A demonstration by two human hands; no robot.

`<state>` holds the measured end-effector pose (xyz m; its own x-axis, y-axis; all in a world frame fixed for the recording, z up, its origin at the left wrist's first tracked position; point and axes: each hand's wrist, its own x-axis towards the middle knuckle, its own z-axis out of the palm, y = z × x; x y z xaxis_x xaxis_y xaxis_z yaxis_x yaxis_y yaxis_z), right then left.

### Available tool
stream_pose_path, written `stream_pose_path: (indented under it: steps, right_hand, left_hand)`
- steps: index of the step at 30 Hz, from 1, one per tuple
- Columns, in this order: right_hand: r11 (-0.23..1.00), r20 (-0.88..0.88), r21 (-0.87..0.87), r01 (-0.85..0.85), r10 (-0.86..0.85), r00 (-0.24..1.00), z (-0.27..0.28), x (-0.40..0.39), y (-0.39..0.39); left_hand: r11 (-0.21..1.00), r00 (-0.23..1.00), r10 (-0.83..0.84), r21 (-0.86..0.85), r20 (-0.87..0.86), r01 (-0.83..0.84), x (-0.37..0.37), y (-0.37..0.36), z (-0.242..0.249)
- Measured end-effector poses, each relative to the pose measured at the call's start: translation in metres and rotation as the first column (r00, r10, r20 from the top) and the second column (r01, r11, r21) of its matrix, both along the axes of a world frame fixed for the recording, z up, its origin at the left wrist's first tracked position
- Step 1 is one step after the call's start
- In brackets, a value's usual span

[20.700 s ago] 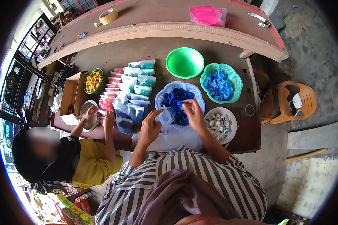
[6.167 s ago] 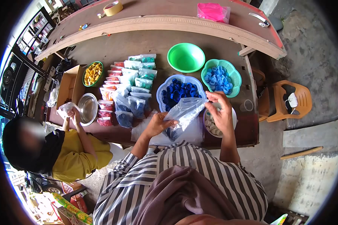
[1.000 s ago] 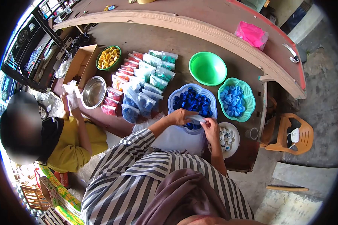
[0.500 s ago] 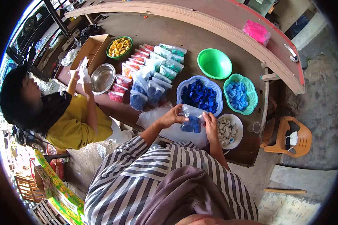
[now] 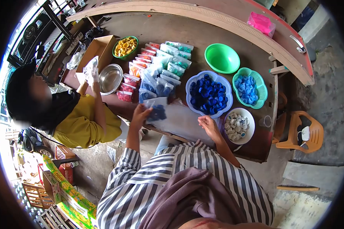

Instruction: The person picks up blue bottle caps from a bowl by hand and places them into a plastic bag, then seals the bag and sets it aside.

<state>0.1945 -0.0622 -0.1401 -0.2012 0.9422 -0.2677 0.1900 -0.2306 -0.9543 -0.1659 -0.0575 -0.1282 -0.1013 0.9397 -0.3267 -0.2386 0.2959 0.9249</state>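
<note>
My left hand [image 5: 140,115] grips the edge of a clear plastic bag [image 5: 156,110] with dark blue bottle caps in it, held over the table's near edge beside the filled bags. My right hand [image 5: 210,127] holds nothing, its fingers loosely bent and apart, just in front of the lavender basket [image 5: 189,100]. Dark blue bottle caps [image 5: 210,93] fill that basket. To the right stands a white bowl [image 5: 252,131] of white caps. Filled bags [image 5: 164,88] lie in rows by colour: red, orange, blue and green.
Light blue caps lie in a teal basket [image 5: 264,93], near a green bowl [image 5: 222,58]. A steel bowl [image 5: 110,78], a cardboard box [image 5: 96,49] and a bowl of yellow caps [image 5: 126,47] stand at left. A co-worker in a yellow top [image 5: 80,126] holds plastic bags [image 5: 91,70].
My left hand has carried the bag of dark blue caps leftward toward the filled bags. My right hand has let go of it and stays near the lavender basket.
</note>
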Motion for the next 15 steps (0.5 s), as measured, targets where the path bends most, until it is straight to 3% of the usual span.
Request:
stream_pose_path:
  steps: [2, 5, 9, 12, 13, 14, 15]
  right_hand:
    - [0.999, 0.028, 0.037, -0.030, 0.029, 0.999, -0.006, 0.001, -0.001]
    - [0.996, 0.065, 0.067, -0.064, 0.060, 0.996, -0.014, 0.002, 0.001]
    - [0.991, 0.122, 0.106, -0.087, 0.074, 0.990, -0.013, 0.007, 0.007]
    - [0.985, 0.170, 0.141, -0.097, 0.073, 0.983, -0.013, 0.010, 0.009]
    - [0.984, 0.177, 0.148, -0.102, 0.075, 0.981, -0.014, 0.011, 0.009]
    - [0.984, 0.176, 0.147, -0.098, 0.071, 0.982, -0.015, 0.013, 0.008]
    - [0.986, 0.223, 0.121, -0.112, 0.083, 0.971, -0.011, 0.013, 0.007]
  left_hand:
    - [0.987, 0.978, 0.020, 0.161, -0.208, 0.014, -0.024, 0.000, 0.011]
    - [0.990, 0.945, 0.025, 0.137, -0.327, 0.020, -0.059, 0.007, 0.002]
    - [0.992, 0.959, 0.039, 0.126, -0.280, -0.003, -0.082, 0.027, -0.033]
    - [0.990, 0.906, 0.014, 0.134, -0.423, 0.047, -0.095, 0.044, -0.080]
    - [0.993, 0.724, 0.078, 0.121, -0.686, 0.008, -0.095, 0.049, -0.088]
    - [0.992, 0.463, 0.122, 0.120, -0.878, -0.033, -0.095, 0.053, -0.096]
    - [0.992, 0.461, 0.120, 0.121, -0.879, -0.028, -0.091, 0.056, -0.102]
